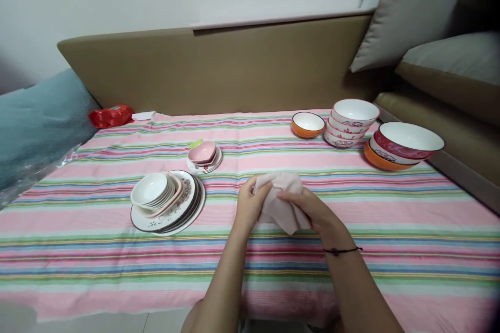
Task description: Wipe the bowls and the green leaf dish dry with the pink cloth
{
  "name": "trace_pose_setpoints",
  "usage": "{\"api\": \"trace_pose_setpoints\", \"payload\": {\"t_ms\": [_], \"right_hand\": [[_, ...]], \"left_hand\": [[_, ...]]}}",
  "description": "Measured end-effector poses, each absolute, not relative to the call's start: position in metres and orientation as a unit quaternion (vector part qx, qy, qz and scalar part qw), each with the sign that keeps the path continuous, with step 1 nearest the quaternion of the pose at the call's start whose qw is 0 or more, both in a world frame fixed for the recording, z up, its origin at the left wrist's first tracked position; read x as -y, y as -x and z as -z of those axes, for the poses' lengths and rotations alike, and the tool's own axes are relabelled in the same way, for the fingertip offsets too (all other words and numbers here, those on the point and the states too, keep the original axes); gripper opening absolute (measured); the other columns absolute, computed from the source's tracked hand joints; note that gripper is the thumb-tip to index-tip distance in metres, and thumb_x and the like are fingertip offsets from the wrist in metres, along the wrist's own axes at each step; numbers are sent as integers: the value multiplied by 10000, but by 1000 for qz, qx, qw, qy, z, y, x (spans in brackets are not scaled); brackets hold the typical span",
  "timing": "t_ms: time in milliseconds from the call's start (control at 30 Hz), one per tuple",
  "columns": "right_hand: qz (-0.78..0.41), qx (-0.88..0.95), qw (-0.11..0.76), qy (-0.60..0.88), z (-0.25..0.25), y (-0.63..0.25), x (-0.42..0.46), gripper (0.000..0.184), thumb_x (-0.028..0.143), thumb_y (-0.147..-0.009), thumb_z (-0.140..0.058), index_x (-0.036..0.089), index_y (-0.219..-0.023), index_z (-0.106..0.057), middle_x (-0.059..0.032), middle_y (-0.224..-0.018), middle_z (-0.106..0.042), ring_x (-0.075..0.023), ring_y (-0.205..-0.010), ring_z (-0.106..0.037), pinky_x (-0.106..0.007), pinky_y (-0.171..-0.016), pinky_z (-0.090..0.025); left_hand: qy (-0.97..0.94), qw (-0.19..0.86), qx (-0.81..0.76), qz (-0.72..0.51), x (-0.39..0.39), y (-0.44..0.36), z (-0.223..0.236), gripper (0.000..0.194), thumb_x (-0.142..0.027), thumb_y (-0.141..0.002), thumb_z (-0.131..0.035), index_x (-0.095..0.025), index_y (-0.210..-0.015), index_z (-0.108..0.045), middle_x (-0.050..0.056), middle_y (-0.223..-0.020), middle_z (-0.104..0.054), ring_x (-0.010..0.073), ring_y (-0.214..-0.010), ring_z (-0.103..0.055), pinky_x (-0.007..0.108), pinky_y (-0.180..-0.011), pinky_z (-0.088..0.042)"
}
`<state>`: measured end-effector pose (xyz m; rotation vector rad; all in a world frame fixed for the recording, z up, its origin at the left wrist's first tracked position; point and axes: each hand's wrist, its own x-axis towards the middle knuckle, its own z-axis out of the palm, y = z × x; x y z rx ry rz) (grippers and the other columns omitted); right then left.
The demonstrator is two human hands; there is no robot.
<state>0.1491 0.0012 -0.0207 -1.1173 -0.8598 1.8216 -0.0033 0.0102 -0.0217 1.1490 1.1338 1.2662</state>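
A pale pink cloth (282, 209) is held up over the striped cover in the middle of the head view. My left hand (249, 202) grips its left side, thumb pressed on top. On the other side my right hand (308, 207) pinches it, thumb lying across the folds. The cloth bunches between both hands, its lower corner hanging down; whether anything is wrapped inside is hidden. Left of my hands stands a stack of plates (186, 208) topped with small white bowls (149, 190). Beyond it a pink heart-shaped dish (202, 152) rests on small plates (215, 162).
To the right are stacked white bowls with red rims (344, 132), an orange bowl (307, 127) and larger nested bowls (406, 145). Red shiny packaging (111, 116) lies at the back left. A brown backrest (234, 70) and cushions (453, 65) border the striped cover (117, 265).
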Motion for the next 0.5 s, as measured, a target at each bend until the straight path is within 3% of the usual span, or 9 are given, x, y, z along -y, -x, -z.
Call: {"api": "trace_pose_setpoints", "payload": {"t_ms": [133, 233, 333, 400, 500], "right_hand": [[-670, 324, 463, 481, 22, -144, -4, 425, 377, -681, -759, 168, -1043, -680, -51, -969, -740, -219, -854, -683, -288, -702, -539], [-608, 271, 534, 522, 24, -150, -10, 420, 377, -652, -759, 162, -1005, -690, -53, -952, -745, -228, -858, -689, -273, -657, -540], [-507, 243, 604, 565, 29, -163, -15, 438, 406, -656, -736, 147, -1007, -691, -60, -954, -745, -242, -866, -692, -282, -646, -543], [-422, 279, 614, 606, 33, -172, -16, 452, 440, -695, -700, 126, -1020, -695, -78, -975, -742, -263, -917, -685, -320, -719, -550], [-338, 421, 572, 617, 43, -177, -17, 448, 437, -795, -593, 151, -1130, -679, -87, -1140, -702, -275, -1104, -625, -406, -947, -488]], "left_hand": [[-492, 490, -504, -513, -11, 3, 21, 267, -385, -761, -654, -170, -916, -682, 49, -865, -687, 178, -787, -615, 252, -670, -468], [-478, 470, -554, -493, -11, 8, 25, 319, -459, -844, -506, -178, -888, -649, 62, -845, -671, 181, -748, -612, 258, -615, -455], [-509, 387, -658, -398, -11, 14, 34, 283, -448, -843, -487, -194, -862, -608, 74, -826, -669, 193, -701, -616, 272, -594, -421], [-530, 364, -707, -295, -11, 14, 39, 256, -448, -801, -543, -196, -838, -580, 71, -714, -654, 209, -632, -611, 282, -570, -388], [-565, 407, -693, -187, -11, 8, 46, 175, -359, -802, -519, -194, -751, -549, 71, -608, -629, 213, -552, -595, 288, -549, -360]]}}
